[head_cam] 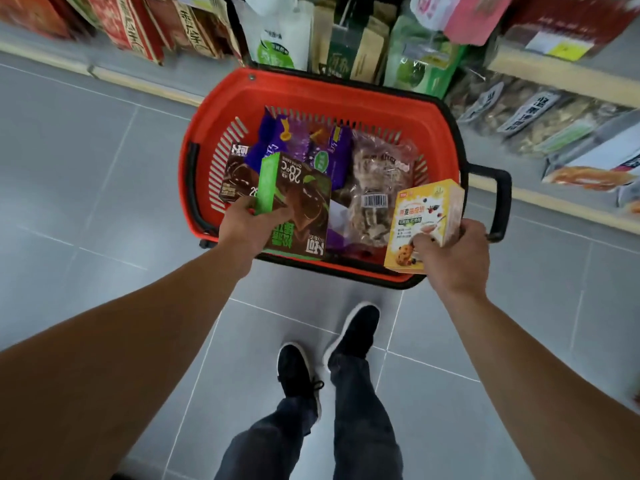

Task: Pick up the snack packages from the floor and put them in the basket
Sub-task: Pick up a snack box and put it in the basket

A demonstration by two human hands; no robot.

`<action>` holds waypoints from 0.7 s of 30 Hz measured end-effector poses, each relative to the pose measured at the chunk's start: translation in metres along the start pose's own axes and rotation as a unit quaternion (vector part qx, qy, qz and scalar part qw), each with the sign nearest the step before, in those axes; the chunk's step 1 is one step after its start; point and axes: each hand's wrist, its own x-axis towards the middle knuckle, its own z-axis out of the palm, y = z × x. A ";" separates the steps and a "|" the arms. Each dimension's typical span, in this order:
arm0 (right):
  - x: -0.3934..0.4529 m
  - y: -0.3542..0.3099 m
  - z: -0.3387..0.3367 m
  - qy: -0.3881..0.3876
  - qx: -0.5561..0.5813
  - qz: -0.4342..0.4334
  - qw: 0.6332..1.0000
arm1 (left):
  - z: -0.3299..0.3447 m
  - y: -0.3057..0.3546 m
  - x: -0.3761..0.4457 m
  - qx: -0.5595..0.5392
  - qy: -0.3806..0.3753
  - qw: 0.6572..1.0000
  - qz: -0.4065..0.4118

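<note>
Over the basket, left hand grips a green box, right hand pinches a yellow box — both held low, ready to drop in.

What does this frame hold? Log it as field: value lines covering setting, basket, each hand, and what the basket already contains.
setting: shop aisle, grey tiled floor, stocked shelves behind
basket: red basket on the floor, black handle at right
left hand: grips green-and-brown box over the basket
right hand: grips yellow box over the near right rim
contents: purple packets, clear bag, brown box
</note>
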 end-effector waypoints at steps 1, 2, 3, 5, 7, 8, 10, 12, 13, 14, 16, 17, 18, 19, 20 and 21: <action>0.009 -0.002 0.004 -0.004 -0.004 -0.001 1.000 | 0.004 0.002 0.007 0.006 -0.005 1.000 -0.007; 0.017 -0.004 0.008 -0.012 -0.009 0.003 1.000 | 0.008 0.004 0.014 0.011 -0.013 1.000 -0.013; 0.027 -0.007 0.013 -0.022 -0.013 0.008 1.000 | 0.014 0.006 0.023 0.018 -0.018 0.999 -0.021; 0.042 -0.012 0.022 -0.039 -0.019 0.014 0.999 | 0.025 0.011 0.034 0.023 -0.023 0.999 -0.034; 0.056 -0.015 0.031 -0.050 -0.021 0.018 0.998 | 0.036 0.014 0.047 0.039 -0.023 0.998 -0.050; 0.064 -0.015 0.035 -0.057 -0.025 0.021 0.998 | 0.041 0.016 0.054 0.047 -0.025 0.997 -0.054; 0.075 -0.017 0.040 -0.077 -0.038 0.021 0.996 | 0.049 0.016 0.067 0.056 -0.031 0.996 -0.064; 0.086 -0.019 0.044 -0.103 -0.049 0.010 0.993 | 0.055 0.014 0.078 0.070 -0.047 0.993 -0.078; 0.092 -0.018 0.047 -0.123 -0.059 0.007 0.991 | 0.059 0.014 0.083 0.082 -0.055 0.992 -0.083; 0.096 -0.016 0.049 -0.150 -0.075 0.002 0.986 | 0.062 0.013 0.086 0.099 -0.065 0.989 -0.084; 0.099 -0.009 0.056 -0.194 -0.129 -0.010 0.972 | 0.068 0.011 0.091 0.164 -0.091 0.980 -0.062; 0.101 -0.005 0.060 -0.197 -0.156 -0.017 0.968 | 0.072 0.010 0.093 0.208 -0.102 0.972 -0.041; 0.102 -0.001 0.062 -0.185 -0.179 -0.030 0.966 | 0.075 0.010 0.094 0.252 -0.105 0.962 -0.019; 0.103 0.003 0.064 -0.163 -0.199 -0.045 0.965 | 0.077 0.010 0.093 0.289 -0.096 0.952 -0.001; 0.103 0.006 0.065 -0.135 -0.215 -0.068 0.965 | 0.078 0.010 0.092 0.320 -0.073 0.945 0.018; 0.102 0.008 0.066 -0.108 -0.232 -0.099 0.962 | 0.078 0.009 0.090 0.345 -0.041 0.937 0.047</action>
